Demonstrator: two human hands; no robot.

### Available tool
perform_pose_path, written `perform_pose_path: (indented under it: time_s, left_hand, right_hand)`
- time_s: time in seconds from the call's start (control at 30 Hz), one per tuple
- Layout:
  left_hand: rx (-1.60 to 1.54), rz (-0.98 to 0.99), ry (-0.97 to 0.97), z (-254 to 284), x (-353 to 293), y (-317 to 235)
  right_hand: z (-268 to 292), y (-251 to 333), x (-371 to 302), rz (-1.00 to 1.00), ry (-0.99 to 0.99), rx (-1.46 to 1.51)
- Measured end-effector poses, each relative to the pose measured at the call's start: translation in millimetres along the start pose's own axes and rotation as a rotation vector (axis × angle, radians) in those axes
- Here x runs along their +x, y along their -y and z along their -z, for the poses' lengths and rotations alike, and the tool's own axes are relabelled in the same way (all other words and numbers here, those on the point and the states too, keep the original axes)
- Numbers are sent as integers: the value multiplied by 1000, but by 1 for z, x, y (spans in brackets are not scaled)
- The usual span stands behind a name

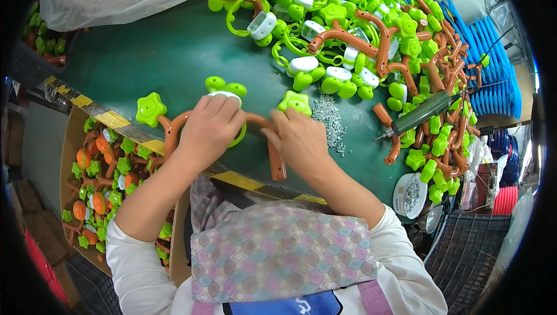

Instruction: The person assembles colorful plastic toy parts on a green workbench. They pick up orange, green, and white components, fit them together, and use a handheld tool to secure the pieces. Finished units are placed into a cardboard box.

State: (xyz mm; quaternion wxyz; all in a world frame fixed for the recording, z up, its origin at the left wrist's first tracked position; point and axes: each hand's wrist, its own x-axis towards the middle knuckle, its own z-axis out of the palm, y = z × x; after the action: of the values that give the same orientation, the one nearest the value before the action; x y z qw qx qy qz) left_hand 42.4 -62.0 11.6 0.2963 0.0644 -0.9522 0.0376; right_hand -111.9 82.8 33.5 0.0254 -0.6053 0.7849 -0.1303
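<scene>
A brown branch-shaped plastic tube (277, 161) lies across the near part of the green table, its ends bent toward me. My left hand (212, 126) is closed over its middle, where a white and green piece (225, 88) with round green lobes and a thin ring sits. At the tube's left end is a green star-shaped knob (151, 109). My right hand (299, 141) pinches another green star-shaped knob (295, 102) beside the tube's right bend; whether the two are joined is hidden by the fingers. Silver screws (329, 119) lie in a loose heap just right of this hand.
Green, white and brown plastic parts (348, 36) pile up at the far right. A dark green electric screwdriver (420, 114) points in from the right, above a white tub of screws (409, 195). A cardboard box (75, 135) of assembled pieces stands left, below the striped table edge (110, 119).
</scene>
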Motion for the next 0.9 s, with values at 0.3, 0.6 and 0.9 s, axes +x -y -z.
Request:
perform_pose_path:
  time_s: [0.3,0.6,0.9]
  left_hand:
    - [45,-196,168,26,30,13]
    - [-59,-258,213,61,52,34]
    - [37,-336,204,81,63,19]
  right_hand:
    - [15,-22,52,304,276,-11]
    - [68,-62,90,190,898,774]
    - [62,-29,55,52,723,836]
